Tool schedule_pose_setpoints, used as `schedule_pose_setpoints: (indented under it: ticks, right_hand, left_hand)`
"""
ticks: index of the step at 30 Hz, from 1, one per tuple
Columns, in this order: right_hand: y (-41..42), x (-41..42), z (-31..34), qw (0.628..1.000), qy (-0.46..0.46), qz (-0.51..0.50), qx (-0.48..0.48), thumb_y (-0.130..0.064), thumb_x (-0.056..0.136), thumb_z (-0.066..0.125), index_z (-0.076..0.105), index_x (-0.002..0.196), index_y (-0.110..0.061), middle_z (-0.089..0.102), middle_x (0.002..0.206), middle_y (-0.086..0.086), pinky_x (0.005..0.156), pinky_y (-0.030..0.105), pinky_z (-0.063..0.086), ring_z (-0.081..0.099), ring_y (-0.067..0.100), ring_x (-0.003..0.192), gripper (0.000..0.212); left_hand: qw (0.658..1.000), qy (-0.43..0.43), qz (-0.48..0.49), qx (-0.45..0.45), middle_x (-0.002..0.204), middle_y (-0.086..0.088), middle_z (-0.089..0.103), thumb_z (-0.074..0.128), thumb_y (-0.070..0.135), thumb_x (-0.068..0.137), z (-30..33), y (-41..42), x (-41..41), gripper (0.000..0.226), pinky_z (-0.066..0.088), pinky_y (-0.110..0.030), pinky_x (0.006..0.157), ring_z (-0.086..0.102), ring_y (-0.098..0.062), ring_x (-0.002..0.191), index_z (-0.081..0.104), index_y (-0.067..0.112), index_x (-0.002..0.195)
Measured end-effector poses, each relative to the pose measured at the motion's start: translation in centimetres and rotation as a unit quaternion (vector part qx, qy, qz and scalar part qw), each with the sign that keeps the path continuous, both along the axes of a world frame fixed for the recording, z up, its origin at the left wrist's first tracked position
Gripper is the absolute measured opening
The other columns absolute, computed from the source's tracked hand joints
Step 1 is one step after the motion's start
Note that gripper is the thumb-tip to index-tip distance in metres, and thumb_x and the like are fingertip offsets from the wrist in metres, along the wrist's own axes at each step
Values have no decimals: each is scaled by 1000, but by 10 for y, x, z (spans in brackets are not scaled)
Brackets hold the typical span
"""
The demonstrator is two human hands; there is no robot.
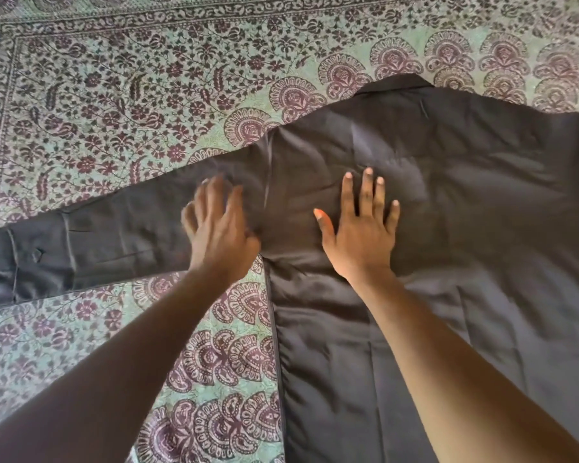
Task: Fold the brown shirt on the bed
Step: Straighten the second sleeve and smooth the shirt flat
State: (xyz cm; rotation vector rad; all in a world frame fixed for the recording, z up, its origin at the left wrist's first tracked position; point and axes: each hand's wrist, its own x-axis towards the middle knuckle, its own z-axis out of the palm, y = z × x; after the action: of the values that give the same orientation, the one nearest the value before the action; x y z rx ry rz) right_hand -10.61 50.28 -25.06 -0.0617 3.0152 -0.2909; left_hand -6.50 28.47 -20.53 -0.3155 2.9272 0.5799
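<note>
The brown shirt point(465, 212) lies spread flat, back side up, on the bed, collar at the far side and body running to the near right. Its left sleeve point(91, 248) stretches out to the left edge of the view, cuff at the far left. My left hand point(219, 225) rests with spread fingers on the sleeve by the shoulder seam and looks blurred. My right hand point(361, 228) presses flat, fingers straight and apart, on the shirt's upper back just right of that seam. The shirt's right side runs out of view.
A patterned green and maroon bedsheet point(131, 95) covers the bed all around the shirt, with a floral border at the far and left sides. Bare sheet shows to the left of the shirt body point(214, 362).
</note>
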Motion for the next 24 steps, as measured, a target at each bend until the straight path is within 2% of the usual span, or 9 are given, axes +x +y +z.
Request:
schedule_pose_setpoints:
  ticks: [2,4,7,11,14,16,18,21,24]
  right_hand:
    - [7,-2,0,1000,-3,20,5,-66,101,16,12,166,-24,1,175,9,128,59,8,1,30,161,78]
    - [20,-4,2,999,-3,43,8,-62,103,17,13,166,-28,2,175,7,127,59,9,1,30,161,71]
    - [51,4,2,999,13,35,24,-63,103,24,19,164,-35,7,175,7,125,64,10,5,33,161,68]
    - [99,29,4,999,16,6,49,-73,100,28,19,164,-37,6,175,5,122,66,16,9,34,160,74]
    - [115,40,6,996,5,-79,39,-78,97,26,15,165,-32,6,175,8,124,64,18,7,34,160,84]
    - [106,33,11,992,15,-129,10,-77,97,28,18,165,-24,6,174,14,124,65,14,3,38,160,88]
    - [89,17,14,995,56,-89,-2,-70,99,35,23,164,-19,9,173,15,124,64,12,5,38,160,84]
    - [68,-11,7,999,48,22,-5,-67,100,35,25,164,-27,8,174,9,125,63,15,7,34,161,77]
    - [83,-10,-4,999,35,-2,15,-75,98,31,24,163,-37,10,175,2,124,60,16,12,30,160,75]
  left_hand:
    - [991,48,-117,43,172,-1,20,50,22,83,0,32,-25,79,20,-56,122,17,-29,158,30,23,160]
    - [982,23,-187,32,175,9,8,42,37,105,-10,55,-56,68,13,-51,127,7,-22,162,15,33,166]
    - [985,-76,-149,-29,174,18,-13,25,63,106,-28,57,-90,70,-1,-53,129,-7,-14,162,-6,40,165]
    - [985,-98,-131,-55,172,16,-24,29,70,102,-32,51,-95,78,-6,-53,130,-16,-14,161,-12,44,163]
    - [987,-99,-117,-56,172,14,-23,38,83,91,-29,59,-95,95,-5,-54,130,-18,-18,161,-10,45,163]
    - [986,-112,-116,-52,172,13,-25,38,97,74,-26,60,-96,115,-5,-54,129,-20,-18,160,-12,44,163]
    - [985,-125,-114,-46,171,13,-26,36,108,54,-23,60,-97,135,-6,-55,129,-21,-18,160,-14,45,162]
    - [983,-130,-121,-39,170,15,-30,39,106,39,-23,58,-97,146,-7,-55,128,-24,-17,159,-17,47,161]
    - [979,-141,-138,-44,169,15,-33,52,108,32,-21,57,-96,157,-7,-57,128,-26,-18,158,-20,49,159]
